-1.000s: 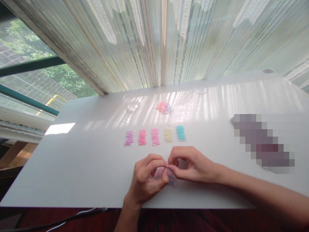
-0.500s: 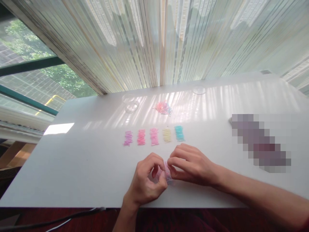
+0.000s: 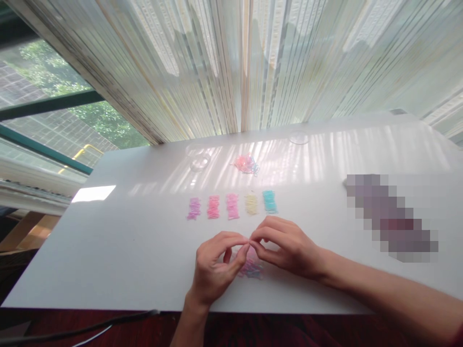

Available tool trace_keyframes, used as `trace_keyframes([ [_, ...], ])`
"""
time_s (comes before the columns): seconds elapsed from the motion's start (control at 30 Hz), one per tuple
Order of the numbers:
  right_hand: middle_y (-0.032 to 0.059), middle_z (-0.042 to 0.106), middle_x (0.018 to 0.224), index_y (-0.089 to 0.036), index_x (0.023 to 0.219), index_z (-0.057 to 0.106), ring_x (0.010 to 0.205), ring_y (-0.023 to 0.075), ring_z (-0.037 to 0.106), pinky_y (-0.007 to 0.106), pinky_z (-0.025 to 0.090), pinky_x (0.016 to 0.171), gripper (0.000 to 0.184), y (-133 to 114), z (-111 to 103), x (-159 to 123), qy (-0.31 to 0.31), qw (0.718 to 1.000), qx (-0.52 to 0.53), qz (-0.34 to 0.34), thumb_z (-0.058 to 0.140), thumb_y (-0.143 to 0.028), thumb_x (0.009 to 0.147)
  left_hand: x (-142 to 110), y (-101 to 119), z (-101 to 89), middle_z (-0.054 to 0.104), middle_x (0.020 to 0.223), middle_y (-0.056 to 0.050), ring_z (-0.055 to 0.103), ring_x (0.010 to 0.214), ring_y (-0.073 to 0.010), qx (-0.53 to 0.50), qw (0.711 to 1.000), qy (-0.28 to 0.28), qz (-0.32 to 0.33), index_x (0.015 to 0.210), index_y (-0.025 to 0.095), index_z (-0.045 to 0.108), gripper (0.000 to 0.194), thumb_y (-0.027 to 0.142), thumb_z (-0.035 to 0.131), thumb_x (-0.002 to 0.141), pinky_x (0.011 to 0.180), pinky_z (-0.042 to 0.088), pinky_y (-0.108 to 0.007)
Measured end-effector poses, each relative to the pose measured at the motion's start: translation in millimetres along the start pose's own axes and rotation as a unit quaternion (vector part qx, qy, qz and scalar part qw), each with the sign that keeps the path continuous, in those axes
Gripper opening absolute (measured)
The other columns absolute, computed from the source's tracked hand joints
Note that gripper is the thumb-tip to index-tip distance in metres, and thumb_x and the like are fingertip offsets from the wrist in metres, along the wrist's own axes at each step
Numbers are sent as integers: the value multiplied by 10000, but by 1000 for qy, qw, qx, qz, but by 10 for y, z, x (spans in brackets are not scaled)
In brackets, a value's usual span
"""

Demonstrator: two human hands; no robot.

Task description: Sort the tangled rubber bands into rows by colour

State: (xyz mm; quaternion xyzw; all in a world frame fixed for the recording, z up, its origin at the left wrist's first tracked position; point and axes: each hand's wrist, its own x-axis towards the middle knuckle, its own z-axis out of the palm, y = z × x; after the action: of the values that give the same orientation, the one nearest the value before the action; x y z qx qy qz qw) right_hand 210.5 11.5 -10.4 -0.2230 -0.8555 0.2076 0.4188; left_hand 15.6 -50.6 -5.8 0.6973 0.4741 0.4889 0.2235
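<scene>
My left hand (image 3: 219, 262) and my right hand (image 3: 287, 246) meet at their fingertips, each in a pinch. Whatever they hold there is too small to make out. Just under the fingers lies a mixed pile of thin pink, purple and bluish strands (image 3: 252, 269), which look like small rubber bands, partly covered by my hands. Beyond it the same kind of pieces lie stacked in a row of separate groups: purple (image 3: 194, 208), coral pink (image 3: 213, 207), pink (image 3: 232, 206), pale yellow (image 3: 251, 204) and turquoise (image 3: 269, 202).
Farther back on the white table (image 3: 108, 255) is a loose tangle of pink and blue bands (image 3: 246, 164). A clear round container (image 3: 200, 162) stands to its left, a clear disc (image 3: 299, 138) to its right. A blurred-out object (image 3: 392, 217) lies at the right.
My left hand's fingers have straightened and its tips have come together with the right hand's. More of the mixed pile shows beneath them. The view has shifted slightly.
</scene>
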Motion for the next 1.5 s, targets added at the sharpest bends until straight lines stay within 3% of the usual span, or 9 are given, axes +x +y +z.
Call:
trace_keyframes([
  [0.1,19,676,749,-191,885,641,666,143,569,255,455,614,117,-1,-13,-1,-5,1000,-13,-10,594,-134,976,-8,0,16,735,840,-19,583,596,-80,-2,1000,3,3,929,190,716,170,35,698,861,451,447,-152],
  [0.33,14,623,730,-201,841,597,650,153,520,276,417,618,150,-21,-78,27,-33,996,-68,-52,607,-166,986,-49,-40,46,678,871,-12,477,524,-57,-29,998,-39,-34,931,188,636,190,25,629,833,451,435,-170],
  [0.67,5,611,741,-196,850,597,653,136,549,244,445,601,94,6,-3,-5,-5,999,-27,29,584,-141,925,-39,2,30,694,812,23,468,500,-62,14,999,-5,-35,1036,212,637,236,61,664,857,483,454,-175],
  [0.97,21,666,818,-192,1001,644,700,141,603,245,501,640,99,-53,-17,2,-28,996,59,65,599,-155,922,-53,-16,24,679,838,16,520,545,-80,-7,998,-45,-49,1108,233,634,229,88,610,932,520,473,-190],
  [1.2,-12,622,739,-199,865,612,647,113,573,207,465,608,90,-46,-4,12,-19,994,80,71,594,-118,899,-106,-50,13,688,878,-8,558,601,-95,-29,996,-53,-71,1168,233,613,228,121,592,970,560,499,-187],
  [1.37,-14,611,733,-199,846,593,641,107,561,199,451,609,91,-37,2,12,-28,992,82,88,591,-115,878,-152,-25,-4,692,914,-17,611,694,-108,-73,987,-63,-126,1182,242,591,216,141,582,992,630,530,-184],
  [1.5,-21,598,722,-204,840,584,630,104,548,194,439,600,98,-38,7,5,-16,992,79,94,597,-114,877,-143,-1,9,677,917,3,571,636,-86,-110,981,-92,-134,1218,263,554,299,129,620,959,592,518,-166],
])
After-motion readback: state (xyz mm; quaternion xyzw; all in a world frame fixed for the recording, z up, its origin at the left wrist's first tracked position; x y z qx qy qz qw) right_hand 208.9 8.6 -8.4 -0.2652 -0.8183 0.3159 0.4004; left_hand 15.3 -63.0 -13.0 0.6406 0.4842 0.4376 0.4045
